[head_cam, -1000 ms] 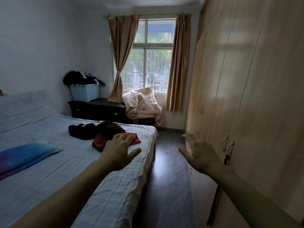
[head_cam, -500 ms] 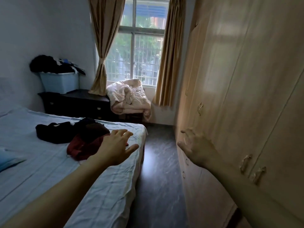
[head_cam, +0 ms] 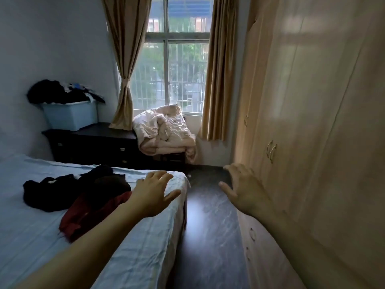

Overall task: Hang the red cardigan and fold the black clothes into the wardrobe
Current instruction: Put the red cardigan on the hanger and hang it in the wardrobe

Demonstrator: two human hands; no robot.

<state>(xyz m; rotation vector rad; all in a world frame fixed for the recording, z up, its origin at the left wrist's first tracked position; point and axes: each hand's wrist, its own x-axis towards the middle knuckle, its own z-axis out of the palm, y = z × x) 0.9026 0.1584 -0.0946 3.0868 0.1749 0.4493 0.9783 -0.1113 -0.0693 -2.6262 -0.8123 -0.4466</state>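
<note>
The red cardigan (head_cam: 87, 215) lies crumpled on the blue bed (head_cam: 135, 257), partly under a heap of black clothes (head_cam: 60, 190). My left hand (head_cam: 152, 195) hovers above the bed's far corner, just right of the clothes, fingers spread and holding nothing. My right hand (head_cam: 243, 188) is stretched out over the floor, fingers spread, empty, close to the wardrobe (head_cam: 312, 122) on the right. The wardrobe doors are closed, with metal handles (head_cam: 270, 151).
A dark floor aisle (head_cam: 210, 236) runs between bed and wardrobe. At the far end stand a dark dresser (head_cam: 100, 144) with a blue bin (head_cam: 70, 115) of clothes, a chair piled with a pink quilt (head_cam: 164, 132), and a curtained window (head_cam: 177, 65).
I have walked forward along the aisle; the bed's clothes and the far wall are nearer. Both hands stay outstretched and empty, the right one drifting a little away from the wardrobe.
</note>
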